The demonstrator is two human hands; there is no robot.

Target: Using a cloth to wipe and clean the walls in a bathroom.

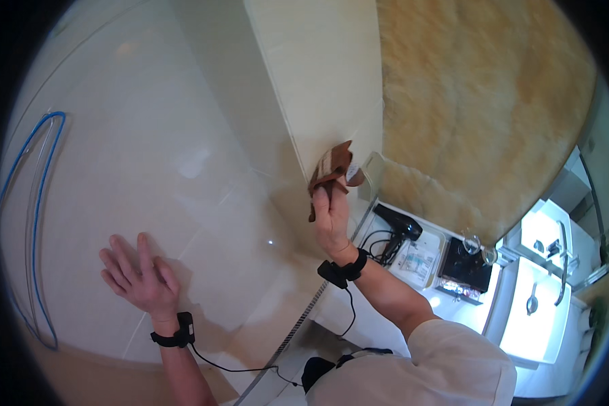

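Observation:
My right hand [330, 213] grips a brown cloth [332, 165] with a pale patterned band, pressed near the edge of a cream tiled wall [294, 76]. Part of the cloth hangs below the fingers. On the left, my left hand [144, 279] rests with spread fingers against or just over a glossy cream tiled surface [182, 213]; contact cannot be told for sure. It holds nothing. Black straps with small devices and cables circle both wrists.
A blue hose [43, 177] hangs at the far left. At the right, a white counter carries a black hair dryer [398, 223], a white tray [418, 261], a black box [464, 264], glass vessels and a white washbasin [535, 309]. A cream plastic item [370, 175] stands beside the cloth.

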